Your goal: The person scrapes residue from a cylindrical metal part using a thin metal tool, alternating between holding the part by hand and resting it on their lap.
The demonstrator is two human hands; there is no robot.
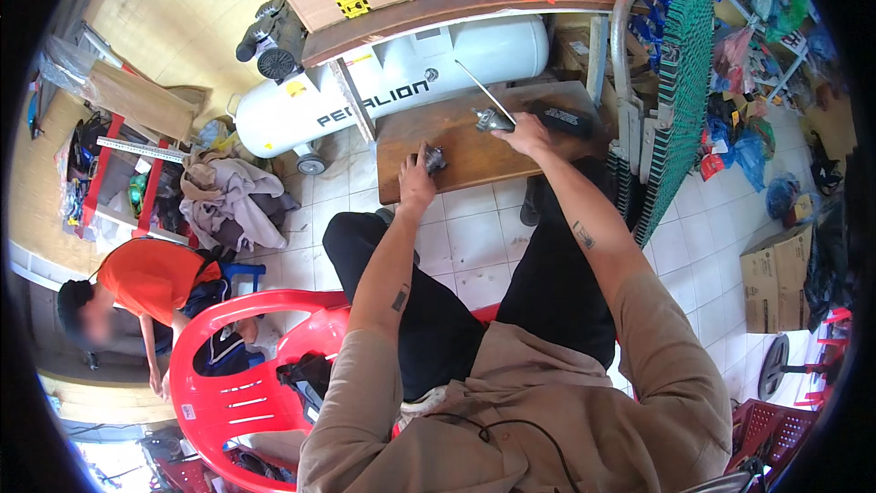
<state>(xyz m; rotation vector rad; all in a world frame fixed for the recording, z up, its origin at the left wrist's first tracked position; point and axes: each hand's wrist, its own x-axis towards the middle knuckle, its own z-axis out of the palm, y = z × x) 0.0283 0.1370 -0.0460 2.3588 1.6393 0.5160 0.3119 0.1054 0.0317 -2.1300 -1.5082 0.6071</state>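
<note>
Before me is a low brown wooden table [404, 150]. At its near left part my left hand [416, 181] has its fingers curled around a small dark grey metal part [434, 158]. My right hand [528, 137] grips a long, thin, pale rod [484, 89] that points up and to the left; its lower end is hidden in the hand. A silvery metal part [488, 119], perhaps a carburetor, is right at the fingers of that hand. Whether they hold it or only touch it is unclear. To the right lies a black case [561, 119] bearing writing.
A white air compressor tank [397, 85] stands behind the table under a shelf [390, 24]. Close on the right leans a folded frame with green webbing [677, 109]. At my left are a red plastic chair [236, 356] and a bent-over person in orange [154, 277].
</note>
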